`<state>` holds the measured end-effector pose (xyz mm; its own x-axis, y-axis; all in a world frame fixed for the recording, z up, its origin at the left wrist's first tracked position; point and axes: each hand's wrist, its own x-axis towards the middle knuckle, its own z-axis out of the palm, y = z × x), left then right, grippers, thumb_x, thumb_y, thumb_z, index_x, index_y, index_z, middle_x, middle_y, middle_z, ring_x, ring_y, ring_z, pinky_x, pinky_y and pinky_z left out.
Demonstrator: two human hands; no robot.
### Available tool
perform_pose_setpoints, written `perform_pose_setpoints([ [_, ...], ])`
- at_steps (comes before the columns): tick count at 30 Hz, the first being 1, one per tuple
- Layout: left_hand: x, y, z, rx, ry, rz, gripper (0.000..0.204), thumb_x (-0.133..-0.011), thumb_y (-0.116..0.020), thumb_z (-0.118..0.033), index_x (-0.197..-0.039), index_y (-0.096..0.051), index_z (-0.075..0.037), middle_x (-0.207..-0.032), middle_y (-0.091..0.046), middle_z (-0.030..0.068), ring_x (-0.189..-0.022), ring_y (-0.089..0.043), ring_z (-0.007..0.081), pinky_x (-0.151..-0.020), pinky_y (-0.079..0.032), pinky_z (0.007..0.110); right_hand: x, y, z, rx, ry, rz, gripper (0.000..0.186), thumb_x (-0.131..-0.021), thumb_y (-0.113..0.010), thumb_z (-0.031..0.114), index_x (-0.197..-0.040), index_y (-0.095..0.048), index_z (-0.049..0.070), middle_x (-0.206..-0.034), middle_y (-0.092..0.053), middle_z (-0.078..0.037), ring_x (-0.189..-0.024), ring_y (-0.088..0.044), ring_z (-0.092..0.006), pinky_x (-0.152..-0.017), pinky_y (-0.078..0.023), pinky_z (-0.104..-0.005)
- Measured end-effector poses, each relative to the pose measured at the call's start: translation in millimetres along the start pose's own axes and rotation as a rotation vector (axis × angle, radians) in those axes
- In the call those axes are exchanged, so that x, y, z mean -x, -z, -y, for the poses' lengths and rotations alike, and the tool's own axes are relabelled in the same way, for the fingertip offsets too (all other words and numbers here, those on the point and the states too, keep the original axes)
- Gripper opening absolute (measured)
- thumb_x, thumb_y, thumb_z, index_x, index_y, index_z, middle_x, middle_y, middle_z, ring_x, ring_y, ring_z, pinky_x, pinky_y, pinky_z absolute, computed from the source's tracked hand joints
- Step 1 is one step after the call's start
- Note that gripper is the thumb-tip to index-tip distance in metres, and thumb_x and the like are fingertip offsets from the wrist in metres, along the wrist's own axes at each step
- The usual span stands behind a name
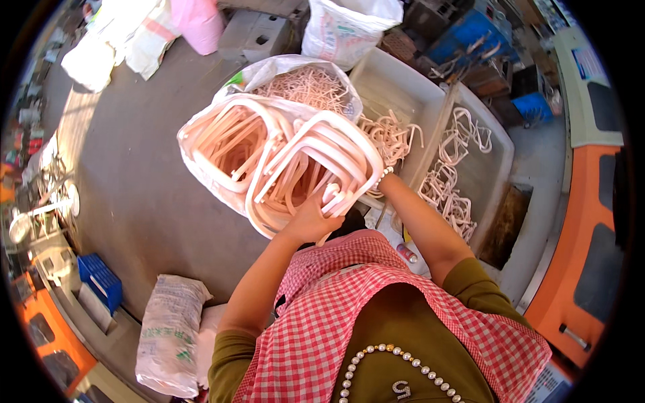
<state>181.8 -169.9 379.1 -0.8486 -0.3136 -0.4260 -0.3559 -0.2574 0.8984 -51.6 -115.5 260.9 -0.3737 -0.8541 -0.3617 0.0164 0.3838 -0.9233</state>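
Note:
My left hand (314,220) is closed around the near end of some pale pink bent plastic rods (336,144). The rods are thick, smooth and curved into rounded loops, stacked in a bundle. Below the bundle's right edge, a beaded bracelet (385,174) circles my right wrist. The fingers of my right hand are hidden behind the rods, so its grip does not show. More looped rods (225,144) stand in a white sack (195,151) just left of the bundle.
Beyond, an open white bag (279,65) holds thin pink strips. At right, two pale plastic tubs (494,168) contain tangled pink scraps (447,188). Orange machines (568,269) flank the area. A stuffed white sack (171,329) and a blue crate (99,279) are at lower left.

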Motion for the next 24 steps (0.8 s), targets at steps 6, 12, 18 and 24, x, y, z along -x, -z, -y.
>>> perform_pose_setpoints([
  [6,11,-2,-22,-0.012,0.066,-0.105,0.069,-0.069,-0.071,-0.014,-0.131,-0.045,0.002,-0.112,-0.061,0.0159,-0.101,-0.059,0.0220,-0.088,-0.046,0.033,-18,-3,18,-0.646,-0.095,0.243,0.031,-0.087,-0.063,0.025,-0.108,-0.057,0.004,-0.092,-0.067,-0.012,-0.081,-0.065,-0.0215,-0.072,-0.052,-0.0329],
  [12,29,18,-31,-0.154,-0.040,-0.268,0.056,-0.072,-0.072,-0.013,-0.123,-0.050,-0.003,-0.111,-0.060,0.0088,-0.101,-0.056,0.0175,-0.090,-0.044,0.032,19,-34,109,-0.254,0.004,0.124,0.020,-0.087,-0.065,0.010,-0.104,-0.060,0.003,-0.091,-0.066,-0.003,-0.080,-0.060,-0.0102,-0.072,-0.051,-0.0243],
  [18,108,26,-10,-0.066,0.219,-0.420,0.083,-0.068,-0.075,-0.014,-0.138,-0.033,0.005,-0.125,-0.054,0.0216,-0.116,-0.055,0.0285,-0.094,-0.046,0.036,60,-82,129,-0.288,-0.071,0.404,0.012,-0.096,-0.056,0.014,-0.094,-0.060,0.003,-0.083,-0.060,0.003,-0.074,-0.052,-0.0039,-0.066,-0.046,-0.0211],
  [24,123,26,5,-0.042,0.311,-0.455,0.081,-0.068,-0.072,-0.012,-0.139,-0.034,0.001,-0.124,-0.056,0.0207,-0.114,-0.057,0.0279,-0.092,-0.047,0.034,56,-116,128,-0.462,-0.418,0.408,0.021,-0.096,-0.052,0.023,-0.099,-0.056,0.003,-0.084,-0.060,-0.003,-0.076,-0.057,-0.0094,-0.069,-0.048,-0.0260],
])
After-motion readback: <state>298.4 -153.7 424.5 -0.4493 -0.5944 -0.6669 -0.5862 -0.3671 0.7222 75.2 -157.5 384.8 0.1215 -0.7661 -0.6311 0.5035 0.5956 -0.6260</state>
